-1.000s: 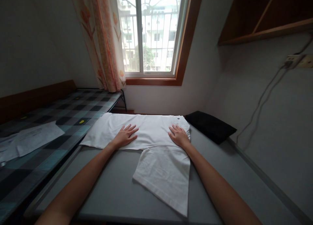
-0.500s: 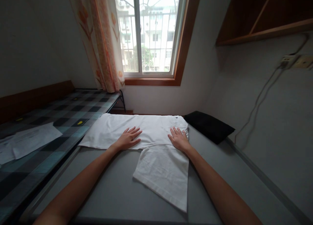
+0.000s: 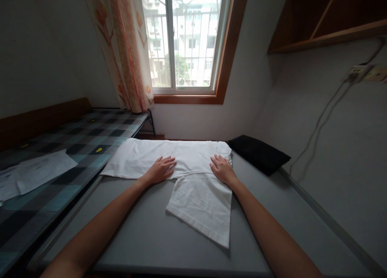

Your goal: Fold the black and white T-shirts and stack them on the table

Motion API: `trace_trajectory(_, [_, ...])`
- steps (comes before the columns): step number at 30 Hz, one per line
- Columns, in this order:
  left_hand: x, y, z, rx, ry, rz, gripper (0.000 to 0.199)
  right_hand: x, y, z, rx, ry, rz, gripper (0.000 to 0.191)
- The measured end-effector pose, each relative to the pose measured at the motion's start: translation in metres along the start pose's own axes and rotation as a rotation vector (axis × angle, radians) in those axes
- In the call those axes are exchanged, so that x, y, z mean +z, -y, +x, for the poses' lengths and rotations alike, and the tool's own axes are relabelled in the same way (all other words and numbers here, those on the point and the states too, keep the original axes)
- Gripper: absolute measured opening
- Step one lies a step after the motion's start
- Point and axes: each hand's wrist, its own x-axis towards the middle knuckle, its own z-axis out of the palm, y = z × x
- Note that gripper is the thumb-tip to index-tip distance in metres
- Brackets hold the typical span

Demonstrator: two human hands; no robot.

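A white T-shirt [image 3: 187, 153] lies folded lengthwise across the grey table [image 3: 127, 225], with one sleeve spread toward me. My left hand [image 3: 160, 169] rests flat on the shirt's near edge, left of the sleeve, its fingers stretched out. Near the collar end, at the right, my right hand [image 3: 223, 169] lies palm down on the cloth with its fingers extended. Neither hand grips the fabric. The underside of the shirt is hidden.
A black flat cloth-like item [image 3: 260, 154] lies at the table's right back. To the left stands a bed with a checked mattress [image 3: 117, 127] and white papers [image 3: 42, 171] on it. A cable [image 3: 317, 127] hangs down the right wall, below a wooden shelf [image 3: 329, 38].
The shirt's near edge and sleeve have shifted slightly away from me, toward the window. Both hands stay flat on the cloth in nearly the same places.
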Motion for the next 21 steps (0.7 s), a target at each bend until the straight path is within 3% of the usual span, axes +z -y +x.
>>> trace_trajectory(5, [-0.003,-0.007,-0.002,0.040,0.029,-0.169,0.039,-0.001,-0.005,-0.001,-0.037,0.012,0.029,0.050])
trace_trajectory(12, [-0.016,-0.005,-0.004,0.110,0.259,-0.365,0.055,-0.001,-0.031,0.001,-0.163,-0.007,0.202,0.048])
trace_trajectory(16, [-0.022,-0.017,-0.003,0.157,0.300,-0.411,0.060,0.002,-0.044,0.004,-0.204,-0.060,0.376,0.043])
trace_trajectory(21, [-0.028,-0.040,-0.003,0.227,0.343,-0.394,0.046,0.005,-0.045,0.005,-0.216,-0.083,0.395,0.043])
